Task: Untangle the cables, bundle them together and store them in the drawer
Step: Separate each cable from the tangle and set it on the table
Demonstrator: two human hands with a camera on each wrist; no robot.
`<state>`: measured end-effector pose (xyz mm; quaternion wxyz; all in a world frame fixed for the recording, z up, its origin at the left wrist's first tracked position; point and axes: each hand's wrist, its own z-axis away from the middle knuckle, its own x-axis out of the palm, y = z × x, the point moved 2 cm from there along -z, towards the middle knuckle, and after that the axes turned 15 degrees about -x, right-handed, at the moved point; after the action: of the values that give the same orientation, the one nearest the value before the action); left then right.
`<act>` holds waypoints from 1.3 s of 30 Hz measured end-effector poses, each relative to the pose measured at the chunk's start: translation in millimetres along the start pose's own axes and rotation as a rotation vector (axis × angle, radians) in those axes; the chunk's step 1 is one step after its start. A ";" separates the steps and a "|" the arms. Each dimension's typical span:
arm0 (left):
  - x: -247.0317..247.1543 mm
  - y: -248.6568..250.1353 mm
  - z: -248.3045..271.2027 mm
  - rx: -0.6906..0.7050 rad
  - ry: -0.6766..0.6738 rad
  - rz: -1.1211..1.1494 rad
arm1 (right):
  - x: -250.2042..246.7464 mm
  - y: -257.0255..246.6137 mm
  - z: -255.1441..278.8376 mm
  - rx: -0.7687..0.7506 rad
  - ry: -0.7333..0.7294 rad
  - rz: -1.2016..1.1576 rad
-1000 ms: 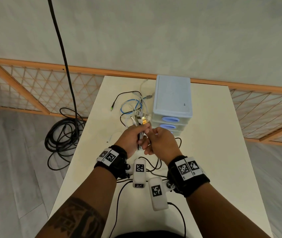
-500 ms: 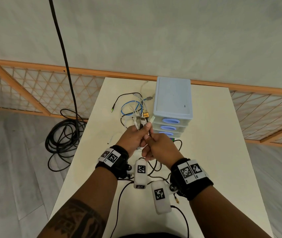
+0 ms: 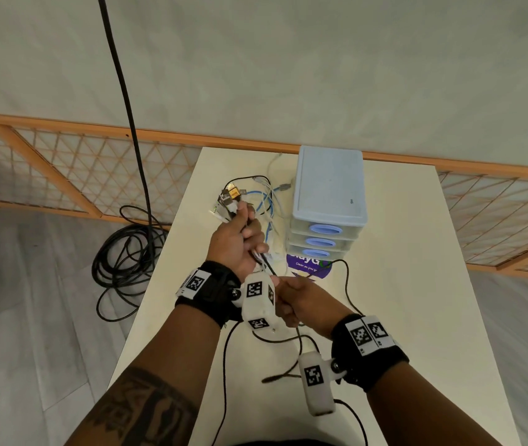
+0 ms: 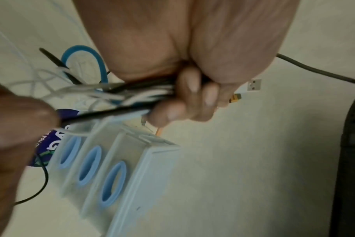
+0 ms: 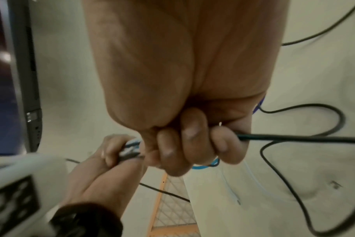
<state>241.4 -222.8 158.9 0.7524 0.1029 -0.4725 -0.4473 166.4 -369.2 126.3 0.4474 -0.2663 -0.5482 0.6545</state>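
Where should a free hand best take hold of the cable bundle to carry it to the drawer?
Probably on the gathered strands just below the left hand, coming from the near side. There the cable bundle runs tight and parallel, while the plug ends fan out loosely and the far loops are slack.

Right hand (image 5: 184, 141) grips black cable (image 5: 294, 138); left hand (image 5: 111, 154) holds cables (image 5: 130, 150).
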 end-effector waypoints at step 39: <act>-21.5 -9.5 -1.8 -0.002 0.456 -0.580 | -3.8 -38.2 -20.1 -0.025 0.253 0.028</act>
<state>234.0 -212.2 139.2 0.6804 0.3287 -0.2436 -0.6081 196.3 -362.9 157.1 0.5004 -0.3598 -0.4918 0.6151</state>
